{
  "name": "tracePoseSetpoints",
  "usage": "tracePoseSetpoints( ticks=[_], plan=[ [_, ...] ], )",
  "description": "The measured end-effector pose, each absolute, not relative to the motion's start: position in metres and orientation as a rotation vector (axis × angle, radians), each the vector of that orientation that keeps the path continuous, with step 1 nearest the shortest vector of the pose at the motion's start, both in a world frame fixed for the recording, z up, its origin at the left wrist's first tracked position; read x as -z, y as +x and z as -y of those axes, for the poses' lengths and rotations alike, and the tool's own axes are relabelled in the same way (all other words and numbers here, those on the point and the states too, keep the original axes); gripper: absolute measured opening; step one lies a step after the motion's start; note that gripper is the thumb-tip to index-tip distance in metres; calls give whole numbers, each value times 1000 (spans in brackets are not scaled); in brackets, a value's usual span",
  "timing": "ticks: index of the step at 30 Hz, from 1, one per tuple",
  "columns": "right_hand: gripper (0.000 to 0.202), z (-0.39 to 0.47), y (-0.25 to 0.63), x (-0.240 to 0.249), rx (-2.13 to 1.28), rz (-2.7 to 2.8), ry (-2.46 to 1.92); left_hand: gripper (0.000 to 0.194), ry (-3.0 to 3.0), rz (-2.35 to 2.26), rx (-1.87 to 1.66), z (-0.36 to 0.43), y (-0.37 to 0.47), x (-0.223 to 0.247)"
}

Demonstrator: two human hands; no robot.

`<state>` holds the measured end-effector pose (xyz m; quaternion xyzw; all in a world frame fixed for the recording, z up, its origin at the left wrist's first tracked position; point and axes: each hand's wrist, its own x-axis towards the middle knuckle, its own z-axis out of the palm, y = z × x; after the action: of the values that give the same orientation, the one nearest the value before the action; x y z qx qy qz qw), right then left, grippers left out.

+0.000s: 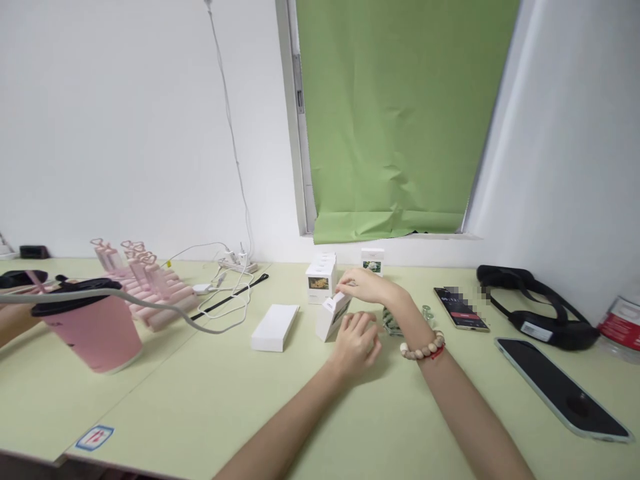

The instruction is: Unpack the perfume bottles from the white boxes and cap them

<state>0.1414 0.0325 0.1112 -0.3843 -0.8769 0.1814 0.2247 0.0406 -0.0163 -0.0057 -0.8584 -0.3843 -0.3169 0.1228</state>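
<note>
A small white carton [331,316] with a printed side leans at a tilt on the table. My right hand [367,285], wearing a beaded bracelet [423,348], reaches over from the right and pinches its top edge. Curled close by the carton's lower right side is my left hand [356,343]; its palm faces away, and whatever its fingers hold is hidden. Behind the carton stands a row of similar white boxes [321,279] with a flower picture in front. Another such box [373,260] stands behind my right hand. A patterned green item [391,323] is partly covered by my right forearm.
On the left are a plain white box [275,328], tangled white cables [230,300], pink rollers [160,303] and a pink cup [95,333]. To the right lie a timer phone [461,309], a second phone [563,387], a black headset [545,313] and a red-labelled bottle [623,327].
</note>
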Motion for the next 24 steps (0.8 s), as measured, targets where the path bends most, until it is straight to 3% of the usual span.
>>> tracePoseSetpoints(
  ticks=[5,9,15,20,24],
  plan=[
    [23,-39,145,-105,-681,2467,-1060,28,-2068,1198,1155,-2,22,0],
    [22,-45,138,-94,-776,2519,-1137,51,-1939,1249,1216,-24,0,-2],
    [32,-45,128,-88,-811,2568,-1162,64,-1907,1392,1210,-32,-18,-6],
    [16,-46,130,-88,-745,2512,-1280,45,-1988,1239,1168,-22,-7,-9],
    [19,-50,141,-91,-854,2426,-1265,33,-2040,1115,1188,-16,-7,-15]
  ],
)
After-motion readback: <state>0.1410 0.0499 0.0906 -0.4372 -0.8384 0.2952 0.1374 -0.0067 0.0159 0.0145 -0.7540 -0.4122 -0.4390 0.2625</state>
